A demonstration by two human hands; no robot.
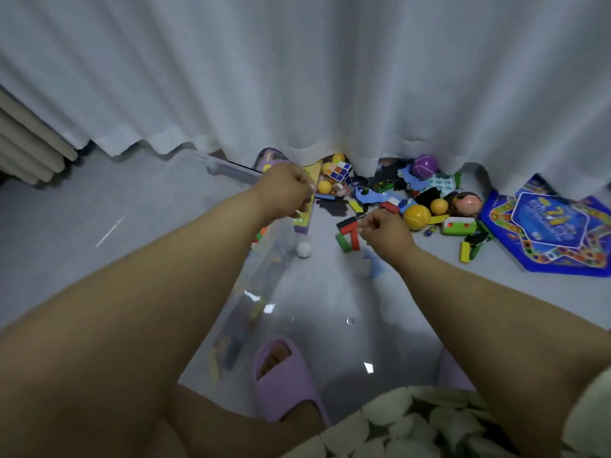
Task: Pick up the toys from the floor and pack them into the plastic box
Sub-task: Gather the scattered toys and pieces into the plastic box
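Fingers curled (R) round blocks

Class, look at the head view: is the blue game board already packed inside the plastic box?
No, the blue game board lies flat on the floor at the right, beside the scattered toys.

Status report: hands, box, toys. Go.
Left hand curled at clear box rim, grip unclear. Right hand pinching red block. Toy pile on floor by curtain. White ball near box.
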